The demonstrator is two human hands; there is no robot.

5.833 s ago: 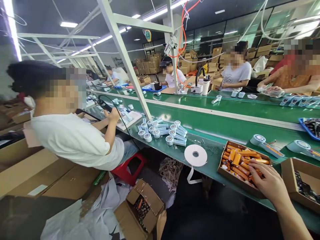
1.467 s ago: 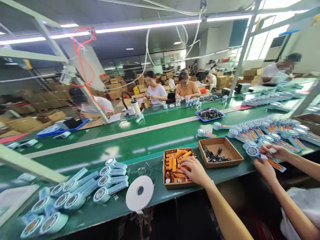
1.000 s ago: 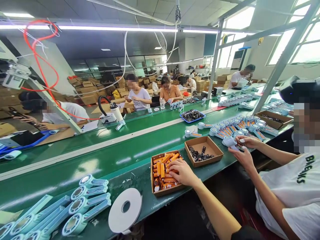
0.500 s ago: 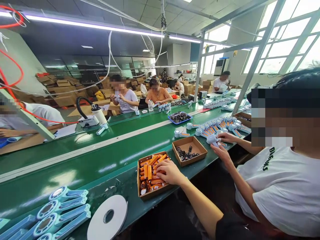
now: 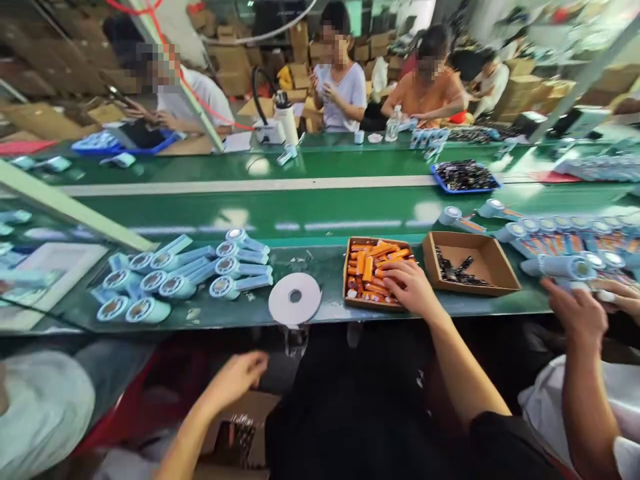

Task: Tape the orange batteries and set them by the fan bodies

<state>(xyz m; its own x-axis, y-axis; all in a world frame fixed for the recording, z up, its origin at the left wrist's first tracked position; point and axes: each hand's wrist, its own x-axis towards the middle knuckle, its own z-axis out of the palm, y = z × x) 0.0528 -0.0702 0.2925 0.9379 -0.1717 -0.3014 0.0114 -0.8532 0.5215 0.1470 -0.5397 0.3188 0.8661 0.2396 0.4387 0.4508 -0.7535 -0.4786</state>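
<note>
My right hand (image 5: 411, 285) rests over a cardboard box (image 5: 379, 305) of orange cylindrical batteries (image 5: 367, 267). Its fingers are apart and touch the batteries at the box's right side; I see none lifted out. Below the bench edge, at lower left, is my left hand (image 5: 239, 379), smeared by motion, its fingers partly bent. Whether it holds anything does not show. A white roll of tape (image 5: 281, 299) lies flat on the bench, left of the battery box. Farther left stand several light blue handheld-fan bodies (image 5: 177, 285) with their handles pointing away.
A second cardboard box (image 5: 493, 267) with small black parts adjoins on the right. There a co-worker's hands (image 5: 577, 313) hold a blue fan body (image 5: 565, 267). A green conveyor (image 5: 325, 210) runs behind the bench, carrying a blue tray (image 5: 465, 190). A slanted post (image 5: 75, 203) stands left.
The view has swung left and downward. My left hand has come into sight below the bench. My right hand is still at the battery box.
</note>
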